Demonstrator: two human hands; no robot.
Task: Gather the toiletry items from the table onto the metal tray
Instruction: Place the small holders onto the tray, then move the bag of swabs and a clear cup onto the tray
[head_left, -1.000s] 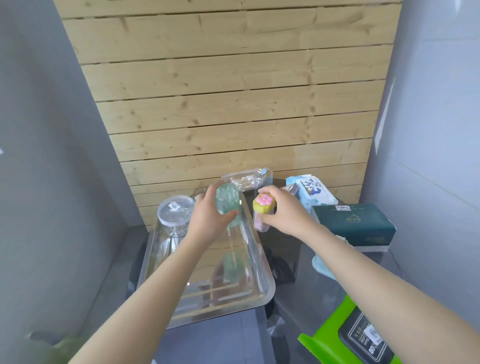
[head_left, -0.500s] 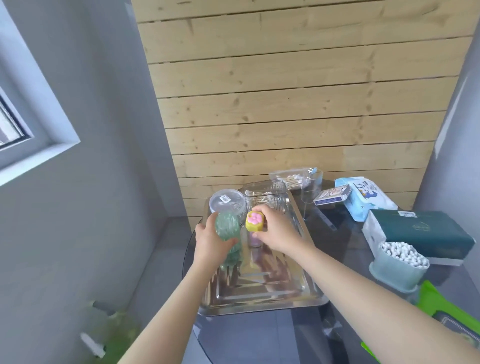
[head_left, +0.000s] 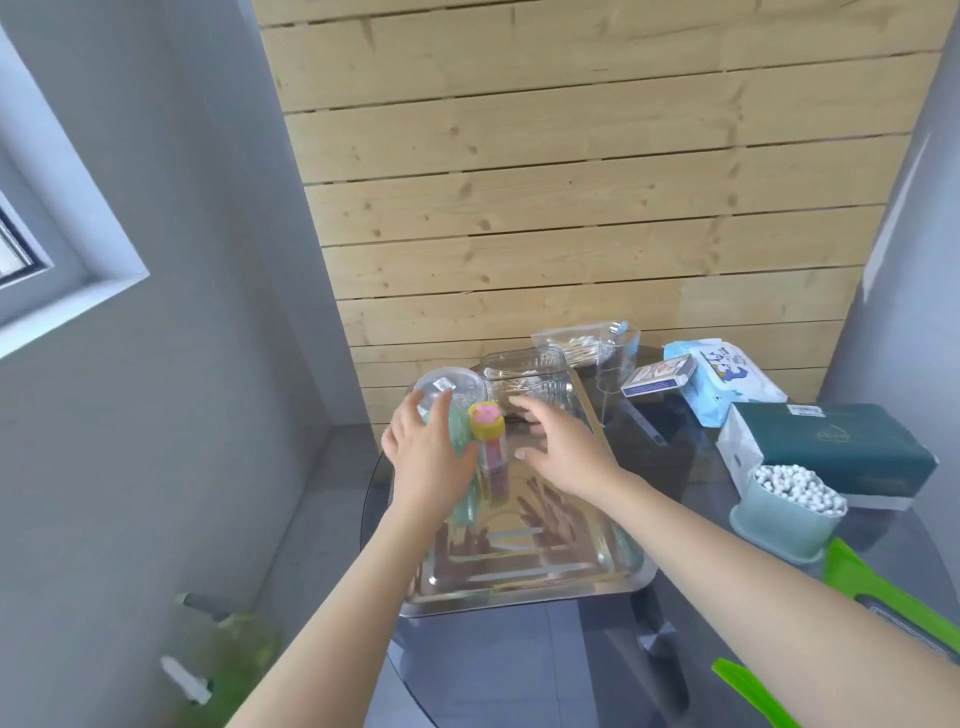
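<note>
I see a wall of pale horizontal wooden planks (head_left: 571, 208) straight ahead, knots showing in even daylight. Plain grey walls (head_left: 171, 415) flank it on both sides. A white-framed window (head_left: 47, 260) sits at upper left. The round dark glass counter (head_left: 675, 452) stands over a grey floor (head_left: 337, 467).

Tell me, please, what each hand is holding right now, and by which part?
The left hand grips the green translucent bottle around its body. The right hand is open and holds nothing; the yellow-capped pink bottle stands free on the metal tray.
</note>
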